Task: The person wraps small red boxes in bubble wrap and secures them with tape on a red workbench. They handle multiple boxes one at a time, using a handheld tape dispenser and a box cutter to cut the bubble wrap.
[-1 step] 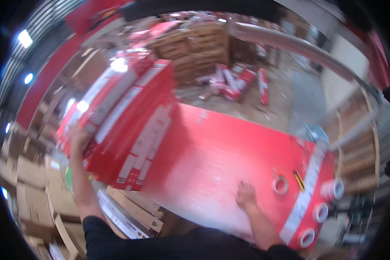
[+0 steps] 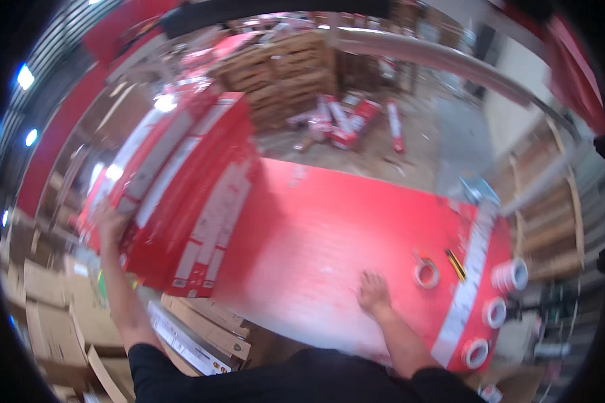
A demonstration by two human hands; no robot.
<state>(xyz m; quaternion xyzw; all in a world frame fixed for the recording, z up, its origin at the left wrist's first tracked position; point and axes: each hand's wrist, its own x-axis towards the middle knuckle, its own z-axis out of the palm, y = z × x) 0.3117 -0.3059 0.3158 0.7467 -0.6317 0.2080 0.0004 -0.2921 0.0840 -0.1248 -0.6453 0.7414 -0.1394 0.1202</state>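
Observation:
Tall red boxes (image 2: 196,228) with white label strips stand stacked, leaning, at the left end of a red-topped table (image 2: 316,248). Clear plastic wrap shines on the leftmost red box (image 2: 136,156). My left hand (image 2: 109,225) grips the near left end of that box; blur and the box hide some of its fingertips. Flat on the tabletop, right of the middle, rests my right hand (image 2: 374,293), fingers apart and holding nothing. A roll of tape (image 2: 426,273) lies just right of it, beside a yellow-and-black utility knife (image 2: 456,266).
Several tape rolls (image 2: 495,313) line the table's right edge, beside a pale strip (image 2: 465,289). Cardboard boxes (image 2: 50,322) crowd the lower left. Beyond the table, red-and-white packages (image 2: 356,124) lie on the floor near a wooden crate (image 2: 275,80). A wrapped bar (image 2: 437,60) crosses above.
The whole view has shifted slightly, so most things sit a little farther left. My left hand stays on the red box and my right hand stays on the tabletop.

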